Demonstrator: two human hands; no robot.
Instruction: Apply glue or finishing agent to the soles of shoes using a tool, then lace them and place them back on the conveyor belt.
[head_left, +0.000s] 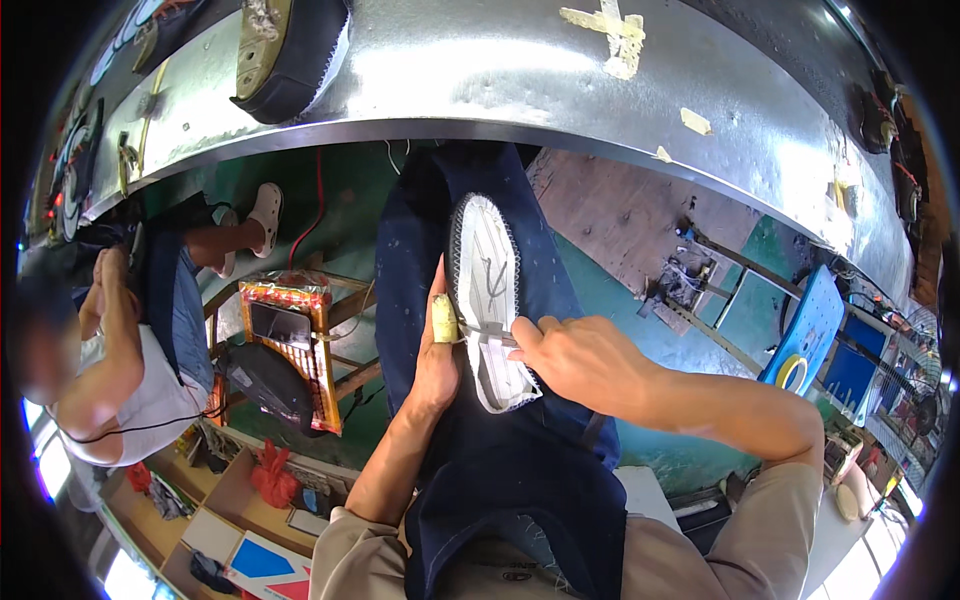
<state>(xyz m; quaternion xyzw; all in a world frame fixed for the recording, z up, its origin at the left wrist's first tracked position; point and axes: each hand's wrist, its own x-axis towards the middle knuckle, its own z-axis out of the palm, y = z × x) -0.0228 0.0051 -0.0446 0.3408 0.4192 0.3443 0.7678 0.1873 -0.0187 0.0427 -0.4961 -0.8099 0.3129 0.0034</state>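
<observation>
On my lap lies a shoe upper (485, 260) with its pale underside facing up. A zigzag-stitched edge runs around it, and a loose dark cord (495, 275) lies curled on the underside. My left hand (436, 365) grips the shoe upper along its left side, the thumb wrapped in yellow tape (444, 318). Over the lower half of the underside my right hand (590, 362) is closed, pinching the end of a thin grey strip (488, 334). That strip crosses the shoe upper toward my left thumb; whether it is cord or a tool, I cannot tell.
Ahead is a metal bench (450, 85) with a dark shoe (290, 65) at its left. A person (130, 350) sits to the left beside a rack with a black bag (265, 385). A blue board (805, 330) with a tape roll (791, 374) stands at right.
</observation>
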